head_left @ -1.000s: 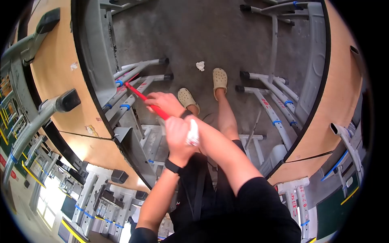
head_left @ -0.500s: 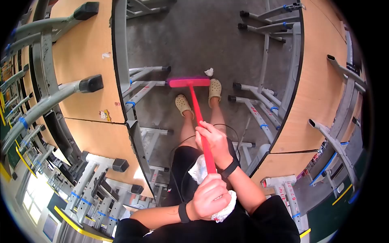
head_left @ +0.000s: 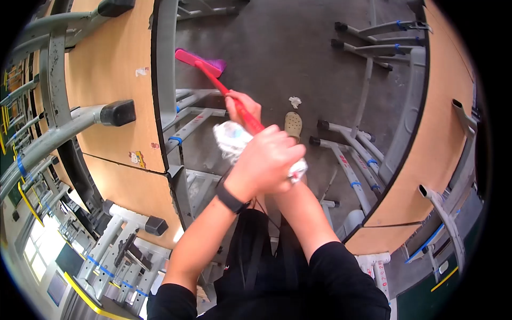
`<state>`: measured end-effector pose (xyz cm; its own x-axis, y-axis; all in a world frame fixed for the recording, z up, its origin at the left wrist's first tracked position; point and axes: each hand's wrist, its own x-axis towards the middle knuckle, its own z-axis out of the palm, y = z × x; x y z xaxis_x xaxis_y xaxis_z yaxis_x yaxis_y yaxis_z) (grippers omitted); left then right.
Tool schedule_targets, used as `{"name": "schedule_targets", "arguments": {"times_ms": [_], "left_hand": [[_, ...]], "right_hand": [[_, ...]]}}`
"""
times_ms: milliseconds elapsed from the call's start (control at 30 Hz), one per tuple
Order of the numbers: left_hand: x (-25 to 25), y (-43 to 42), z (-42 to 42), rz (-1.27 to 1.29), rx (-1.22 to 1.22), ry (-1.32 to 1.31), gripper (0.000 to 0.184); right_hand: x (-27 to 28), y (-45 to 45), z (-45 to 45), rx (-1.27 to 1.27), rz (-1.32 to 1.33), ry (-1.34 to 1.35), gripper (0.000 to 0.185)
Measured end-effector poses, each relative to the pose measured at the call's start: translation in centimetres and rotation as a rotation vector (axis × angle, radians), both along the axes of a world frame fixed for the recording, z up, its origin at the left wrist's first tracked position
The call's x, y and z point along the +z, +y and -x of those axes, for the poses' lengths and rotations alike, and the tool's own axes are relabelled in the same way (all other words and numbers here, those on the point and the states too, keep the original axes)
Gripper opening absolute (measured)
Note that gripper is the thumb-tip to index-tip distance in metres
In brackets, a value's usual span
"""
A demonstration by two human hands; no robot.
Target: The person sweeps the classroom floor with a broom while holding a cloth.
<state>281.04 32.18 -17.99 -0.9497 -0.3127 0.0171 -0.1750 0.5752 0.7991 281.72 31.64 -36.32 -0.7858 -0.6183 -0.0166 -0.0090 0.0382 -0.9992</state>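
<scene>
A red broom handle [head_left: 216, 82] runs from my hands up and left to a pink broom head [head_left: 200, 61] with purple bristles, on the floor beside the left desk. My right hand [head_left: 243, 109] is wrapped round the handle's middle. Closer to my body, my left hand [head_left: 269, 160] grips its upper end. Crumpled white material [head_left: 232, 140] shows beside my hands, with another white bit [head_left: 298, 169] under my left fingers. A small white scrap [head_left: 295, 101] lies on the floor just beyond a beige clog [head_left: 293, 125].
Wooden desks [head_left: 114, 106] [head_left: 426, 160] flank the aisle, their grey metal legs [head_left: 352, 170] reaching into it. Upturned chairs with grey tube legs [head_left: 80, 122] rest on the desks at left. Grey floor [head_left: 277, 48] stretches ahead between the rows.
The broom head went from among the left desk legs to before my feet, then swung forward and left. My hands shifted with the handle, and both still grip it.
</scene>
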Motion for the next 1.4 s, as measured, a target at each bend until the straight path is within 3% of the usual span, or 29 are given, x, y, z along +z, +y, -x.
{"name": "schedule_targets", "arguments": {"times_ms": [100, 167, 267, 400, 533, 633, 667, 900, 933, 967, 1033, 1067, 1167, 1233, 1367, 1400], "left_hand": [[-1.7, 0.5, 2.9, 0.004, -0.057, -0.048, 0.025], [-1.3, 1.4, 5.0, 0.0, -0.137, -0.097, 0.018], [-1.3, 3.1, 7.1, -0.018, -0.274, -0.116, 0.011], [-4.5, 3.8, 9.0, -0.063, -0.446, -0.295, 0.012], [-8.5, 1.6, 10.1, -0.103, -0.467, -0.383, 0.016], [-12.3, 0.4, 9.7, -0.149, -0.331, -0.361, 0.012], [-12.9, 0.8, 9.3, -0.114, -0.311, -0.287, 0.011], [-8.1, 2.4, 11.9, -0.121, -0.166, -0.039, 0.011], [-6.4, 2.9, 12.6, -0.138, -0.107, 0.023, 0.013], [-4.7, 3.3, 12.9, -0.151, -0.119, 0.06, 0.014], [-0.1, 4.3, 13.1, -0.201, -0.102, 0.136, 0.015], [1.6, 4.9, 12.7, -0.198, -0.128, 0.143, 0.016], [4.0, 5.9, 11.0, -0.179, -0.172, 0.147, 0.018], [3.6, 5.7, 10.0, -0.13, -0.171, 0.135, 0.018], [-1.7, 3.8, 7.9, -0.065, -0.181, 0.037, 0.02], [-3.2, 3.0, 7.2, -0.073, -0.189, 0.012, 0.019]], "right_hand": [[-0.7, 0.0, 1.0, -0.053, -0.116, -0.324, 0.016], [-0.1, 0.3, 2.1, -0.123, -0.035, -0.477, 0.022], [0.7, 2.0, 3.7, -0.118, 0.015, -0.619, 0.031], [-2.5, 2.4, 4.1, -0.242, -0.012, -0.788, 0.035], [-8.1, 2.2, 3.0, -0.167, -0.014, -0.922, 0.04], [-10.2, 3.0, 1.6, -0.093, 0.215, -0.996, 0.039], [-9.7, 2.8, 2.9, 0.011, -0.037, -0.932, 0.038], [0.4, 4.7, 10.4, 0.151, -0.446, -0.535, 0.031], [-0.3, 4.6, 10.4, 0.027, -0.258, -0.296, 0.02], [-0.5, 5.7, 11.2, 0.025, -0.338, -0.374, 0.018], [1.0, 7.0, 12.4, -0.031, -0.244, -0.29, 0.018], [3.6, 7.3, 12.7, -0.077, -0.261, -0.281, 0.018], [5.4, 7.8, 13.0, -0.027, -0.184, -0.201, 0.015], [5.5, 6.4, 11.9, -0.003, -0.144, -0.165, 0.015], [1.5, 3.3, 6.9, -0.013, -0.048, -0.383, 0.016], [1.0, 2.7, 5.0, -0.091, -0.035, -0.255, 0.017]]}}
